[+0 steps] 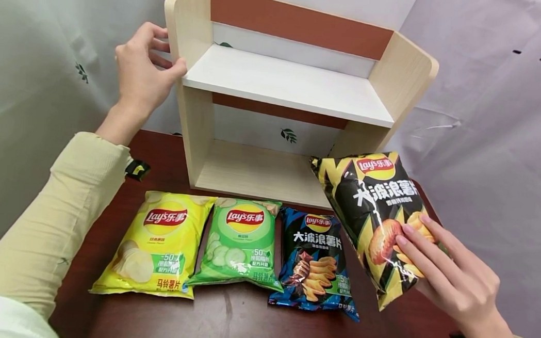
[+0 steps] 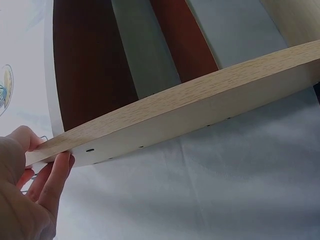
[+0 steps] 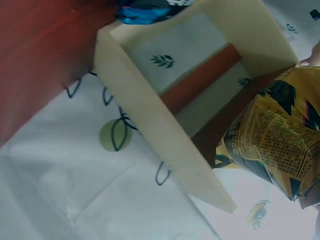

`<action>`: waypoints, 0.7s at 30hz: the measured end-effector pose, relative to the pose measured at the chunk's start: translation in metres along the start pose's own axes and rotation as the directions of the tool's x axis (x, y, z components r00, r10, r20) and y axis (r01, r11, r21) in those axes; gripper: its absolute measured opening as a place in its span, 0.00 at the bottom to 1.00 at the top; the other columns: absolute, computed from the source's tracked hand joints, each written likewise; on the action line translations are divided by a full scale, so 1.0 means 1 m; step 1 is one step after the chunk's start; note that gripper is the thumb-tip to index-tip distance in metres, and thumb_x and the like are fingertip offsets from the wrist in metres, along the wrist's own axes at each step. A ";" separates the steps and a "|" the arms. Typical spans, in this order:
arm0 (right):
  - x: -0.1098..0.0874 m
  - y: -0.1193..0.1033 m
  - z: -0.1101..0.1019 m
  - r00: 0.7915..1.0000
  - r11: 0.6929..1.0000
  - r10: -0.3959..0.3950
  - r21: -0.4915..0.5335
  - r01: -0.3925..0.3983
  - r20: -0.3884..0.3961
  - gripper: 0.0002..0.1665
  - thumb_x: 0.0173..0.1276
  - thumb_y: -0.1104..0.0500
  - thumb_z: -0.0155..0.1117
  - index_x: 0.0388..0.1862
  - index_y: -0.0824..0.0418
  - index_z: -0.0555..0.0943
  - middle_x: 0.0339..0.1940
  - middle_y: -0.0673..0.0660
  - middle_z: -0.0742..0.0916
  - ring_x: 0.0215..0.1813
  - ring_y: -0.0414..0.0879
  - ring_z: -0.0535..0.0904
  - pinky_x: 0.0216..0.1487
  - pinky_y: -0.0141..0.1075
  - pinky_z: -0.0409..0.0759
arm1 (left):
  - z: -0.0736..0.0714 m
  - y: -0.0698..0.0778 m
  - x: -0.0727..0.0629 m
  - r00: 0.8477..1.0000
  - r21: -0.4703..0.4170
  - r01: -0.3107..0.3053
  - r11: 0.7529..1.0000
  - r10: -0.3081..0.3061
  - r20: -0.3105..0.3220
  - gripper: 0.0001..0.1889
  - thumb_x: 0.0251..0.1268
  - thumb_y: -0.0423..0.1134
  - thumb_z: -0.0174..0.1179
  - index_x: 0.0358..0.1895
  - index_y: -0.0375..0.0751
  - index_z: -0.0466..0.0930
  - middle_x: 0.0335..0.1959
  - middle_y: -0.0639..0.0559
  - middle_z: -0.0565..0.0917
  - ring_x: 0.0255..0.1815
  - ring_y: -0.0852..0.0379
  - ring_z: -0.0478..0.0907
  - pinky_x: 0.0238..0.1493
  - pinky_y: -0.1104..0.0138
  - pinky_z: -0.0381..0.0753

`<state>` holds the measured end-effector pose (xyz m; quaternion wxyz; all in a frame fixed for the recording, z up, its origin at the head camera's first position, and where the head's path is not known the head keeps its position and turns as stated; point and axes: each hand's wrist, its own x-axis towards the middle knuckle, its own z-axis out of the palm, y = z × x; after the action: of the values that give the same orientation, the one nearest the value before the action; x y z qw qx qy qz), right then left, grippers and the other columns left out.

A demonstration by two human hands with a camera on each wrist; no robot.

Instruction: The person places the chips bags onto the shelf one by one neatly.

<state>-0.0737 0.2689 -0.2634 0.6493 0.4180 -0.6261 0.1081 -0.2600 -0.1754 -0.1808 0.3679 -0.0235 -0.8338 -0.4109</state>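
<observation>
My left hand (image 1: 146, 71) pinches the left side panel of a small wooden two-tier shelf (image 1: 289, 85). In the left wrist view, the thumb and fingers of that hand (image 2: 35, 195) lie on either side of the panel's edge (image 2: 190, 95). My right hand (image 1: 461, 281) holds a black and gold Lay's potato chip bag (image 1: 370, 206) in the air, tilted, in front of the shelf's lower right. Its fingers press the bag's front; the thumb is hidden behind. The right wrist view shows the printed back of this bag (image 3: 275, 135).
Three more chip bags lie in a row before the shelf: yellow (image 1: 163, 245), green (image 1: 240, 244) and blue-black (image 1: 313, 259). All rest on a dark red-brown table (image 1: 224, 321). Pale cloth (image 1: 498, 178) with leaf prints hangs behind and at both sides.
</observation>
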 end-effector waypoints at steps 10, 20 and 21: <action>0.029 0.003 0.019 0.993 0.999 -0.054 0.002 0.054 -0.106 0.07 0.64 0.62 0.64 0.34 0.59 0.89 0.32 0.59 0.90 0.40 0.57 0.87 0.41 0.37 0.84 | 0.000 0.001 0.000 1.000 0.038 -0.010 0.999 0.009 0.008 0.19 0.58 0.47 0.59 0.52 0.48 0.77 0.50 0.47 0.86 0.25 0.84 0.69 0.45 0.74 0.83; 0.044 0.005 0.039 0.989 0.997 -0.057 0.047 0.064 -0.134 0.08 0.64 0.59 0.65 0.36 0.60 0.89 0.33 0.60 0.90 0.42 0.59 0.86 0.46 0.42 0.84 | -0.001 0.000 0.000 1.000 0.028 0.003 1.000 -0.003 0.014 0.19 0.57 0.47 0.60 0.53 0.48 0.77 0.50 0.46 0.86 0.25 0.83 0.70 0.44 0.75 0.83; 0.047 0.003 0.042 0.990 0.997 -0.044 0.057 0.052 -0.135 0.08 0.65 0.59 0.65 0.36 0.60 0.89 0.34 0.60 0.90 0.42 0.59 0.86 0.48 0.41 0.83 | -0.002 0.000 0.000 1.000 0.032 0.005 0.999 -0.006 0.016 0.20 0.57 0.46 0.60 0.53 0.48 0.77 0.50 0.46 0.86 0.25 0.83 0.70 0.44 0.76 0.82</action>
<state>-0.0974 0.2243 -0.2257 0.6794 0.4442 -0.5673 0.1390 -0.2586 -0.1765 -0.1802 0.3604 -0.0185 -0.8433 -0.3983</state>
